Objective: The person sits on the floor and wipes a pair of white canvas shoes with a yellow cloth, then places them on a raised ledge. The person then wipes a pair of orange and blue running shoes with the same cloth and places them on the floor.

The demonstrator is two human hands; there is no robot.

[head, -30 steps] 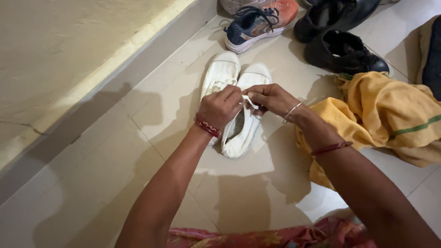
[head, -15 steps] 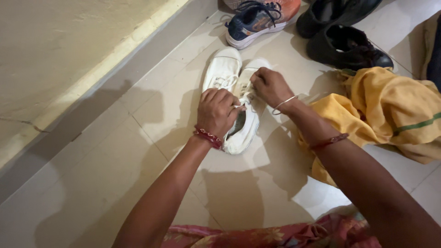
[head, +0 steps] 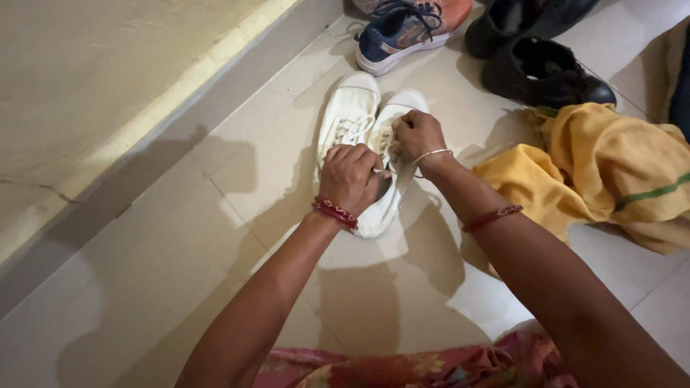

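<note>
Seated on a pale tiled floor (head: 180,237), you work the laces of a pair of white canvas shoes lying side by side beside the wall. Your left hand (head: 350,176) is curled nearly closed over the near end of the right-hand shoe (head: 388,197), pinching a strand of white lace (head: 379,171) between thumb and forefinger. Your right hand (head: 418,134) is closed in a loose fist over the eyelets, fingertips on the lacing. The left-hand shoe (head: 346,115) lies untouched alongside. The canvas looks light and soft, likely to buckle if squeezed; the thin lace is limp and best gripped near its end. A yellow cloth (head: 611,169) lies heaped nearby, with a blue-and-orange trainer (head: 402,32) and black shoes (head: 543,72) beyond.
</note>
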